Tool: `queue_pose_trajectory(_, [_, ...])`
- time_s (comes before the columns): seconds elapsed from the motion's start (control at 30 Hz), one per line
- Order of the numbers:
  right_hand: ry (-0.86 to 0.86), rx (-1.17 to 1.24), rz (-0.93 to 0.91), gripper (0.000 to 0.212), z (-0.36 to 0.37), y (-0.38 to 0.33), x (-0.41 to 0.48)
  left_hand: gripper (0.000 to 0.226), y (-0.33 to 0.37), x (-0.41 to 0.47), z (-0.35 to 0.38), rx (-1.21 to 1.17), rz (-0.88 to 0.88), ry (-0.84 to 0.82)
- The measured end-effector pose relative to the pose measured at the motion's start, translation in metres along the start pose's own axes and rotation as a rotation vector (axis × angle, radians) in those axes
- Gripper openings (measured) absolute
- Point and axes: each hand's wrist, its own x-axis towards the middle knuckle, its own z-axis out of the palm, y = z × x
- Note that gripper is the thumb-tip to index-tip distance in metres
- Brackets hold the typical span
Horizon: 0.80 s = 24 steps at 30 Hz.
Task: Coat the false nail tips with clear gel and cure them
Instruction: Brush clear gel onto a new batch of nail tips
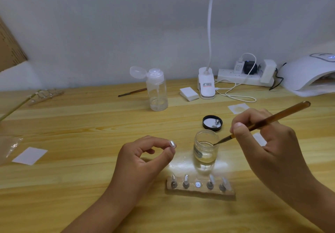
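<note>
Pinched by the left hand (143, 160) at nine o'clock of the gel jar (205, 151), the nail tip (172, 144) looks light, slick and springy, so is probably best held from beneath, while the right hand (268, 145) grips the brush (279, 116).

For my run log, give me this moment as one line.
phase: loading brush | left hand: pinches nail tip | right hand: holds brush, tip at gel jar mouth | holder: middle spot bare

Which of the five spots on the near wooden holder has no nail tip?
The middle spot of the wooden holder: it shows only a bare shiny disc, while the two spots on each side carry nail tips.
</note>
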Motion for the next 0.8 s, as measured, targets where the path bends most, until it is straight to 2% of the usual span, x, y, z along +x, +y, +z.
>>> queue_pose_trajectory(0.23, [0.033, 0.015, -0.008, 0.018, -0.004, -0.003, 0.001, 0.008, 0.003, -0.001, -0.002, -0.005, -0.027, 0.002])
queue_pose_trajectory(0.5, [0.016, -0.003, -0.022, 0.019, -0.001, -0.002, -0.001, 0.010, 0.003, -0.001, -0.001, -0.019, -0.034, -0.002])
queue_pose_trajectory(0.7, [0.091, 0.028, -0.040, 0.018, -0.004, -0.005, -0.002, 0.008, -0.001, 0.000, -0.002, -0.004, -0.008, -0.006])
queue_pose_trajectory(0.8, [0.109, 0.081, -0.072, 0.015, 0.000, -0.006, -0.008, 0.014, -0.002, 0.000, -0.001, -0.020, 0.014, -0.029])
